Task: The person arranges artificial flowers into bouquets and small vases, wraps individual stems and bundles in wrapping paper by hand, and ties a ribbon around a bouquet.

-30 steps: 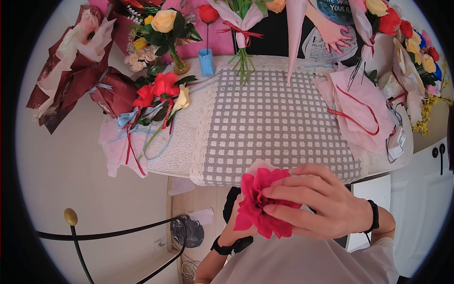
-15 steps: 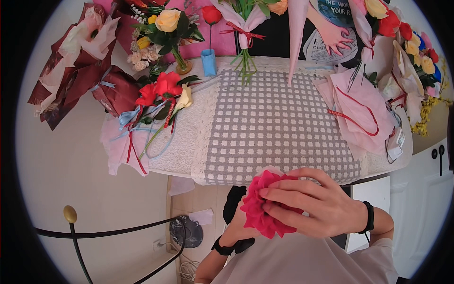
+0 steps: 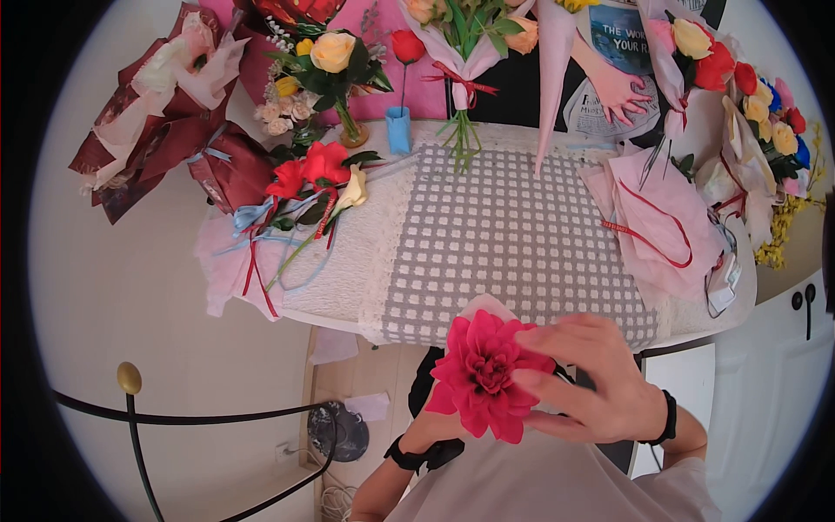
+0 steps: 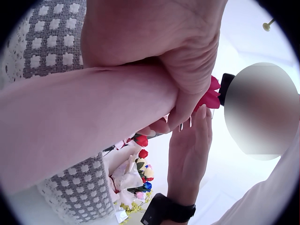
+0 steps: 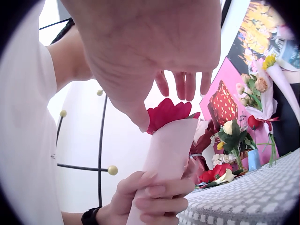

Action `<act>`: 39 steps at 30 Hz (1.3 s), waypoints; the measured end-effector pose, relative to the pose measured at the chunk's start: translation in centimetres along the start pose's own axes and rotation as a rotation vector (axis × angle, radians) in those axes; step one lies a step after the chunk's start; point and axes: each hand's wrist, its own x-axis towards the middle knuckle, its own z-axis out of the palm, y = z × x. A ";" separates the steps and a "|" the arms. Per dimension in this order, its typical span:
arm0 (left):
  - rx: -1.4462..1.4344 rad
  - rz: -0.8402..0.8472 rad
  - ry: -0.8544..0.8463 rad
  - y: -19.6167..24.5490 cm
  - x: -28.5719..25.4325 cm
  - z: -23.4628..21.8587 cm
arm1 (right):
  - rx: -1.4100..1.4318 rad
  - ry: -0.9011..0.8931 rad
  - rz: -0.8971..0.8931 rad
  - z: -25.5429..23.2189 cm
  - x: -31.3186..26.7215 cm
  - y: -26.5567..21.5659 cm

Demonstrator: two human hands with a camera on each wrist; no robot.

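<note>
A deep pink flower (image 3: 489, 374) faces up at the table's front edge, its stem inside a pale pink paper cone (image 5: 169, 145). Curled round the cone below the bloom is the left hand (image 5: 157, 199), mostly hidden under the flower in the head view; in the left wrist view the left hand (image 4: 159, 37) grips the pink roll (image 4: 93, 108). The right hand (image 3: 600, 378) is at the flower's right side, fingers spread and loosely bent, fingertips by the outer petals. Seen from the right wrist, the right hand (image 5: 154, 51) arches above the bloom, thumb at its edge.
A checked cloth (image 3: 513, 244) covers the table's middle. Red and cream flowers (image 3: 326, 165) with ribbons lie left; pink paper sheets (image 3: 665, 226) lie right. Bouquets and a blue holder (image 3: 398, 130) line the back. A black rail (image 3: 191, 419) stands at lower left.
The right hand's fingers have drawn off the flower's centre toward its right side, uncovering the middle. The flower's face has turned more toward the head camera, and the table scene has shifted slightly in view.
</note>
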 end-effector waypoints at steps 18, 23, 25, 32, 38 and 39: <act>0.047 0.067 0.017 5.0 2.6 3.5 | -0.108 0.069 0.026 -1.8 -1.8 -0.7; 0.163 0.138 -0.092 7.1 4.1 3.2 | -0.138 0.135 -0.002 -3.7 -1.2 -0.9; -0.081 0.138 -0.124 8.5 5.3 3.7 | -0.129 0.203 0.001 -4.6 -1.3 -0.8; 0.374 0.590 -0.291 12.6 12.9 3.5 | -0.036 0.436 0.172 -6.0 -1.4 2.5; 0.742 0.543 -0.235 12.8 18.7 4.7 | 0.353 0.103 0.598 -5.8 -1.1 6.3; 0.643 0.424 -0.244 15.4 19.4 6.0 | 0.357 0.180 0.594 -5.2 -0.4 6.4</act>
